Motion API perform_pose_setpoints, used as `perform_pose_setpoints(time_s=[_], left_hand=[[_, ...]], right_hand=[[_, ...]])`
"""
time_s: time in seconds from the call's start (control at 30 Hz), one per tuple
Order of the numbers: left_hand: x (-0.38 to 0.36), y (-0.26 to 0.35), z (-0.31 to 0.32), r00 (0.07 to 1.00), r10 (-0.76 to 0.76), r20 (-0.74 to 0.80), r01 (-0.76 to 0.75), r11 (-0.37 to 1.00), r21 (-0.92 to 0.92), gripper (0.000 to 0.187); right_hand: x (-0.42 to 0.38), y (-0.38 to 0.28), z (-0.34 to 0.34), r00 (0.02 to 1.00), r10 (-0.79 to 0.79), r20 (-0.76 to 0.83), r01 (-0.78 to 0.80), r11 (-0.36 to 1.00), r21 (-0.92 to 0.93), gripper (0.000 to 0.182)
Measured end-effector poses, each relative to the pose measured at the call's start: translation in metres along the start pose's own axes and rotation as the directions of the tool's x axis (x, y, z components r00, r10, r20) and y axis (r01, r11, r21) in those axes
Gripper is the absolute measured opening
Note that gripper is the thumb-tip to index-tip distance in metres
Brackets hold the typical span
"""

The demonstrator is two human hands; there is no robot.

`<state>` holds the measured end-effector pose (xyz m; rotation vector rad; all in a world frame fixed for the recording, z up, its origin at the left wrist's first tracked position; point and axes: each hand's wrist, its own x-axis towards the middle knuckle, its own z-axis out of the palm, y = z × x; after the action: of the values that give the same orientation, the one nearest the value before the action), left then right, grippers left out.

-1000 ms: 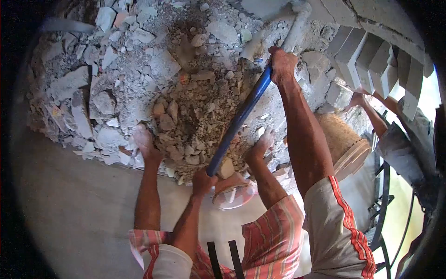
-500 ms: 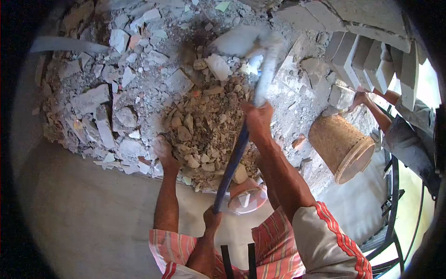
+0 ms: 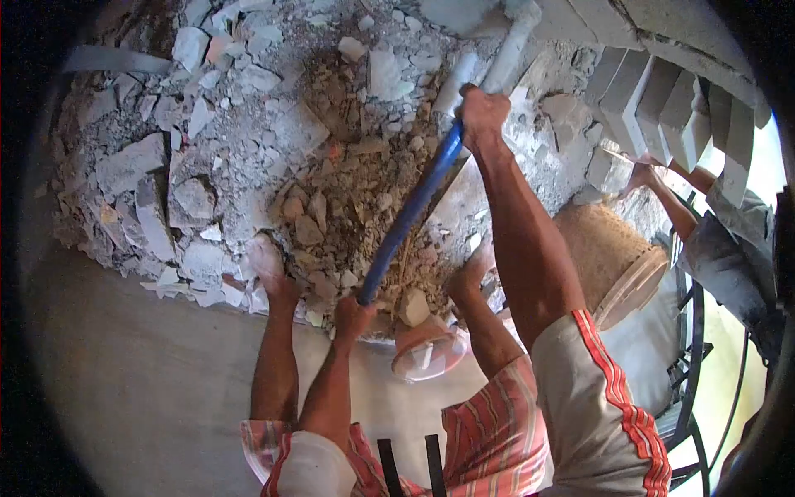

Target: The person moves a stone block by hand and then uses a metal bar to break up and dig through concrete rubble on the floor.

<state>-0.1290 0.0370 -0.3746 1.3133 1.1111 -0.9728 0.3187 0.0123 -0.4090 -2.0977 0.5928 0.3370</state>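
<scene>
A long-handled hoe (image 3: 414, 195) crosses the middle of the view, its blue shaft slanting up to the right and its upper part pale with dust. My left hand (image 3: 354, 316) is closed around the lower end of the shaft. Farther up, my right hand (image 3: 485, 118) grips it near the pale section. The hoe's broad blade (image 3: 458, 16) shows at the top edge, partly cut off by the frame. Under the shaft lies a heap of broken rubble (image 3: 335, 199). A pale cylindrical piece (image 3: 455, 81) is beside my right hand.
My bare feet (image 3: 267, 263) stand at the rubble's edge. A reddish pan (image 3: 426, 354) lies between my legs. A dusty bucket (image 3: 609, 257) lies tipped at right. Grey slabs (image 3: 658, 103) lean above it, and another person's arm (image 3: 662, 190) reaches in there. Black metal railing (image 3: 696, 356) runs lower right.
The hoe's head has moved away toward the top edge. Both my hands have shifted up and stay on the shaft. My right foot has come into sight.
</scene>
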Motion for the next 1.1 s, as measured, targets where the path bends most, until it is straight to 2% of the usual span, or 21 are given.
perform_pose_setpoints(time_s=[0.07, 0.13, 0.17, 0.2, 0.23, 0.27, 0.3, 0.4, 0.43, 0.5, 0.53, 0.6, 0.67, 0.8, 0.83, 0.9, 0.93, 1.0, 1.03, 1.07, 1.1], left_hand=[[-0.019, -0.032, 0.015, 0.959, 0.222, -0.175, -0.182, 0.959, 0.218, 0.027], [-0.074, 0.026, 0.0, 0.999, 0.035, -0.026, -0.031, 0.993, 0.112, 0.03], [-0.086, 0.023, 0.004, 0.998, 0.061, 0.004, -0.061, 0.995, 0.084, 0.03], [-0.098, 0.018, 0.005, 0.996, 0.079, 0.035, -0.081, 0.995, 0.056, 0.031], [-0.104, 0.023, 0.003, 0.997, 0.071, 0.028, -0.073, 0.995, 0.074, 0.031], [-0.109, 0.029, 0.003, 0.995, 0.0, 0.096, 0.002, 1.0, -0.02, 0.029], [-0.123, 0.036, 0.003, 0.982, -0.072, 0.175, 0.092, 0.99, -0.107, 0.027], [-0.159, 0.072, 0.001, 0.979, -0.092, 0.179, 0.116, 0.985, -0.129, 0.025], [-0.174, 0.087, -0.004, 0.982, -0.09, 0.167, 0.111, 0.986, -0.123, 0.025], [-0.205, 0.115, -0.01, 0.92, -0.183, 0.348, 0.282, 0.923, -0.262, 0.02], [-0.219, 0.12, -0.009, 0.923, -0.181, 0.34, 0.277, 0.925, -0.26, 0.02], [-0.248, 0.119, -0.007, 0.909, -0.138, 0.394, 0.319, 0.839, -0.441, 0.017], [-0.279, 0.107, -0.014, 0.91, -0.131, 0.394, 0.326, 0.812, -0.484, 0.017], [-0.338, 0.092, -0.032, 0.896, -0.176, 0.408, 0.375, 0.792, -0.481, 0.019], [-0.35, 0.096, -0.029, 0.892, -0.173, 0.417, 0.379, 0.788, -0.484, 0.019], [-0.373, 0.104, -0.025, 0.868, -0.108, 0.485, 0.425, 0.669, -0.61, 0.02], [-0.383, 0.109, -0.032, 0.865, -0.11, 0.489, 0.428, 0.669, -0.607, 0.02], [-0.396, 0.117, -0.052, 0.823, -0.275, 0.497, 0.52, 0.716, -0.465, 0.021], [-0.403, 0.114, -0.052, 0.825, -0.272, 0.495, 0.514, 0.726, -0.457, 0.021], [-0.413, 0.104, -0.05, 0.826, -0.188, 0.532, 0.478, 0.735, -0.481, 0.022], [-0.422, 0.094, -0.044, 0.818, -0.103, 0.565, 0.445, 0.736, -0.51, 0.026]], right_hand=[[-0.008, 0.001, -0.01, 0.997, 0.079, 0.022, -0.08, 0.995, 0.064, 0.015], [-0.007, 0.015, -0.016, 0.99, 0.139, 0.011, -0.137, 0.984, -0.112, 0.018], [-0.025, 0.005, -0.018, 0.989, 0.15, 0.016, -0.148, 0.985, -0.085, 0.02], [-0.02, 0.031, -0.013, 0.993, 0.099, 0.061, -0.086, 0.98, -0.179, 0.028], [-0.031, 0.015, -0.01, 0.996, 0.07, 0.047, -0.055, 0.961, -0.27, 0.028], [-0.037, -0.004, -0.006, 0.999, 0.031, 0.041, -0.014, 0.933, -0.36, 0.029], [-0.042, -0.013, -0.008, 0.998, 0.048, 0.043, -0.029, 0.935, -0.354, 0.029], [-0.038, -0.049, -0.012, 0.991, 0.115, 0.075, -0.08, 0.928, -0.364, 0.028], [-0.039, -0.058, -0.016, 0.973, 0.166, 0.16, -0.092, 0.917, -0.389, 0.029], [-0.043, -0.074, -0.017, 0.947, 0.21, 0.245, -0.097, 0.91, -0.404, 0.029], [-0.047, -0.076, -0.011, 0.936, 0.194, 0.293, -0.061, 0.91, -0.41, 0.031], [-0.06, -0.073, 0.012, 0.922, 0.162, 0.351, -0.011, 0.919, -0.395, 0.033], [-0.079, -0.048, 0.037, 0.9, 0.083, 0.429, 0.208, 0.781, -0.588, 0.042], [-0.134, -0.02, 0.003, 0.884, 0.074, 0.461, 0.186, 0.849, -0.494, 0.041], [-0.135, -0.01, -0.006, 0.849, -0.021, 0.527, 0.332, 0.798, -0.503, 0.039], [-0.144, 0.011, -0.009, 0.897, -0.061, 0.438, 0.269, 0.862, -0.43, 0.032], [-0.149, 0.018, -0.011, 0.917, -0.082, 0.391, 0.243, 0.89, -0.385, 0.028], [-0.146, 0.037, -0.016, 0.878, 0.059, 0.474, 0.126, 0.929, -0.349, 0.024], [-0.142, 0.054, -0.019, 0.848, 0.098, 0.521, 0.089, 0.942, -0.323, 0.022], [-0.138, 0.066, -0.023, 0.814, 0.136, 0.564, 0.05, 0.952, -0.301, 0.021], [-0.151, 0.066, -0.035, 0.853, -0.109, 0.51, 0.33, 0.87, -0.366, 0.017]])
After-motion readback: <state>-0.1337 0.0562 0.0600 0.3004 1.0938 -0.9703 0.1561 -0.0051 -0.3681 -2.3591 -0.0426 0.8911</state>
